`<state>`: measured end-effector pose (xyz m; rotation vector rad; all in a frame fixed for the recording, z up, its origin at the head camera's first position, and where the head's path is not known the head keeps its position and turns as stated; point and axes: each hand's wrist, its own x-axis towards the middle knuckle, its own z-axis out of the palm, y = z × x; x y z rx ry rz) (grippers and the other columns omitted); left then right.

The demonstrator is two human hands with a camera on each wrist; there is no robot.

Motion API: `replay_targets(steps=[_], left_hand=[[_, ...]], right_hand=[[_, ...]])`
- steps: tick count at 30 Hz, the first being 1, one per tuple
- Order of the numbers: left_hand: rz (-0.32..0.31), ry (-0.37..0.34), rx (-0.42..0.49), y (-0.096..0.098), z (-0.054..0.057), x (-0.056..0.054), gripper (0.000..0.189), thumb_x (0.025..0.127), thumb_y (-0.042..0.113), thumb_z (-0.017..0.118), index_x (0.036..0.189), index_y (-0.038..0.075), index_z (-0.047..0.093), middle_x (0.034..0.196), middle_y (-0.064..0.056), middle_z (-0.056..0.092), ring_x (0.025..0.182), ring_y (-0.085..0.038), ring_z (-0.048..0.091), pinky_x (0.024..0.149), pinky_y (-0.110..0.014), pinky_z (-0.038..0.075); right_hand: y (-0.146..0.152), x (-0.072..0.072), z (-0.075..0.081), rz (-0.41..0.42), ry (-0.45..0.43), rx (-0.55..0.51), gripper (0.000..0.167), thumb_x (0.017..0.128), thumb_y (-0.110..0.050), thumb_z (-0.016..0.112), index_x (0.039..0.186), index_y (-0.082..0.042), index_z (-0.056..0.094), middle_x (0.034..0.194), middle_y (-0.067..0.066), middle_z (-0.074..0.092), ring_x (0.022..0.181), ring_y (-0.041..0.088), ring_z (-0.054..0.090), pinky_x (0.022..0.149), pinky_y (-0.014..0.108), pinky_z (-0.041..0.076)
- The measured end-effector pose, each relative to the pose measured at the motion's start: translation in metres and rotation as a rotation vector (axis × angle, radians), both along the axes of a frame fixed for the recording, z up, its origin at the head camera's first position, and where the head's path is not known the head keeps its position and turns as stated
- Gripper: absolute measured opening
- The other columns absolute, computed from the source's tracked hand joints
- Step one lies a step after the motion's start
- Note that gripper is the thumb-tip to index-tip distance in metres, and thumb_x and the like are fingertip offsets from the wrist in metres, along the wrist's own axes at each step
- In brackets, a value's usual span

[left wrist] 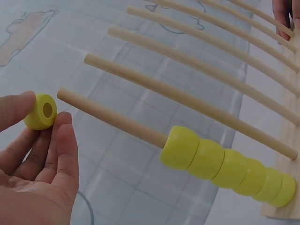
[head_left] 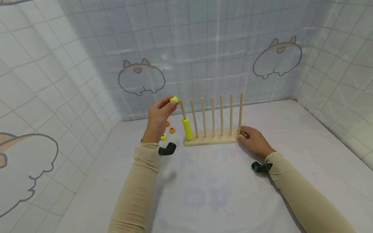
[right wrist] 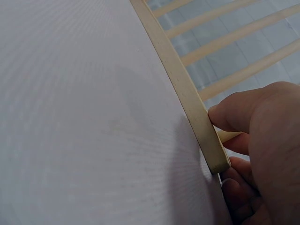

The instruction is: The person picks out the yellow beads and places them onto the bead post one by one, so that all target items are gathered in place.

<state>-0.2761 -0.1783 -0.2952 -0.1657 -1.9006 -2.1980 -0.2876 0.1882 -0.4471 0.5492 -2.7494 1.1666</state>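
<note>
Thumb and fingers of my left hand (head_left: 158,116) pinch a yellow bead (left wrist: 38,115). Its hole faces the tip of the leftmost peg (left wrist: 112,117), and a small gap shows between them in the left wrist view. Lower on that peg sits a stack of several yellow beads (head_left: 187,129), reaching down to the base. The wooden peg rack (head_left: 215,139) stands upright on the table, its other pegs bare. My right hand (head_left: 255,141) grips the right end of the base (right wrist: 206,136), thumb on top beside the last peg; some of its fingers are partly hidden.
Left of the rack, near my left wrist, lie a loose yellow bead (head_left: 163,137) and orange beads (head_left: 172,130). A pale cloth covers the table (head_left: 209,181). Behind the rack rises a tiled-pattern sheet (head_left: 198,58) with animal drawings, and similar sheets stand at both sides.
</note>
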Motion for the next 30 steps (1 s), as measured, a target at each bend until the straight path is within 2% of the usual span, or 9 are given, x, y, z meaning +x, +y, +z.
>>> replay_targets(steps=[13,21,30], left_hand=[[-0.016,0.015,0.02,0.0038,0.0043,-0.0019,0.046,0.093,0.009,0.072,0.136,-0.003,0.057,0.128,-0.016,0.06,0.115,-0.026,0.065,0.098,-0.029,0.052],[-0.029,0.033,-0.03,0.0042,0.0041,-0.0053,0.039,0.094,0.008,0.071,0.131,0.0,0.062,0.126,-0.016,0.062,0.114,-0.026,0.065,0.098,-0.029,0.052],[-0.037,0.054,-0.093,0.0084,0.0067,-0.0017,0.043,0.094,0.011,0.072,0.134,0.001,0.06,0.128,-0.014,0.063,0.115,-0.025,0.064,0.099,-0.029,0.051]], right_hand=[[0.0001,-0.0001,0.0012,0.006,0.007,-0.005,0.046,0.1,-0.021,0.063,0.137,0.005,0.056,0.148,0.025,0.046,0.136,0.046,0.04,0.11,0.059,0.036],[0.0003,-0.0001,0.0006,0.011,-0.002,-0.007,0.047,0.1,-0.021,0.063,0.137,0.006,0.056,0.149,0.025,0.045,0.137,0.046,0.04,0.11,0.059,0.035],[0.0022,-0.0009,0.0005,0.01,-0.002,-0.004,0.046,0.1,-0.023,0.064,0.137,0.004,0.057,0.149,0.024,0.045,0.138,0.046,0.038,0.112,0.06,0.033]])
